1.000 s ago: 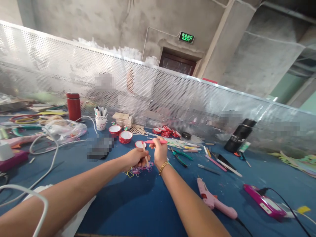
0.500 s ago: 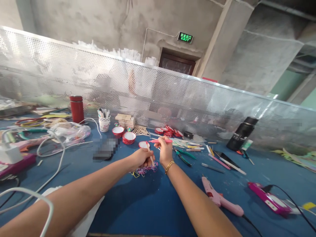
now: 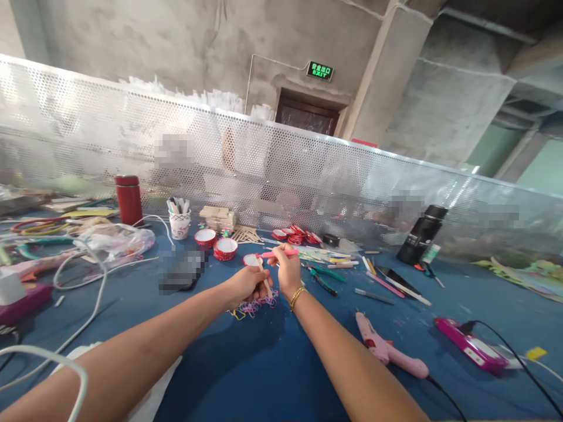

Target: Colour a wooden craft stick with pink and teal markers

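My left hand is closed around a flat wooden craft stick that stands tilted between its fingers. At the stick's upper end is a small white disc with a red rim; whether it is joined to the stick cannot be made out. My right hand pinches a pink pen, held nearly level, its tip at the top of the stick. Below my left hand lies a tangle of pink, purple and yellow loops, partly covered by the fingers.
Red-rimmed stacks stand beyond my left hand, near a phone and a paper cup of pens. Green-handled pliers and a pink glue gun lie to the right. White cables loop at the left.
The whole view has shifted slightly, so the table items sit a little further left. Both hands keep their grips, with the pen tip still at the stick's top.
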`<state>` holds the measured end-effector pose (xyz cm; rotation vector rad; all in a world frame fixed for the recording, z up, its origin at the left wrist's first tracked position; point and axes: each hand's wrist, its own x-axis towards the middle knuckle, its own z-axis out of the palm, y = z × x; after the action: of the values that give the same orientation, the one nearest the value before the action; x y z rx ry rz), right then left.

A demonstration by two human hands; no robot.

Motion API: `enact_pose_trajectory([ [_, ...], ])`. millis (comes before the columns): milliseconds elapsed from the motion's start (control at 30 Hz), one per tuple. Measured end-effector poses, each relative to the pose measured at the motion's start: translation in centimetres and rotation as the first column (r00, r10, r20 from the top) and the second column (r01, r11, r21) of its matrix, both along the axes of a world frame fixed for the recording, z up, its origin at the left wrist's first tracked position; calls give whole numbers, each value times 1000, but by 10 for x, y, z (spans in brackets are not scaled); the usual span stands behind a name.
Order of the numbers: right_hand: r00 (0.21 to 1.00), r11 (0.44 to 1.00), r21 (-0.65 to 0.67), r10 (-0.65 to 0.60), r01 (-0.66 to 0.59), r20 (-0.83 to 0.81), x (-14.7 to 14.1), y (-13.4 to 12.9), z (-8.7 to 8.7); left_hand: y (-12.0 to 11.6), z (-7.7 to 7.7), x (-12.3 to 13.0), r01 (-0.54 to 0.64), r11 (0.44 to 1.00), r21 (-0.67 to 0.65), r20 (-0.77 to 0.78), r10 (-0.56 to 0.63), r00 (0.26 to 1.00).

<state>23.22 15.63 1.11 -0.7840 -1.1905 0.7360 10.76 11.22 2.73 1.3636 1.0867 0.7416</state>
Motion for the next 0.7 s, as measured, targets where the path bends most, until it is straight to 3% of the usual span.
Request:
enact_pose_trajectory([
  [167, 998, 1000, -17, -7, 6, -57, 1, -2, 3, 1, 0, 0, -3, 1000, -8, -12, 3, 1000],
  [700, 1000, 1000, -15, 17, -17, -2, 1, -1, 1, -1, 2, 1, 0, 1000, -10, -4, 0, 1000],
])
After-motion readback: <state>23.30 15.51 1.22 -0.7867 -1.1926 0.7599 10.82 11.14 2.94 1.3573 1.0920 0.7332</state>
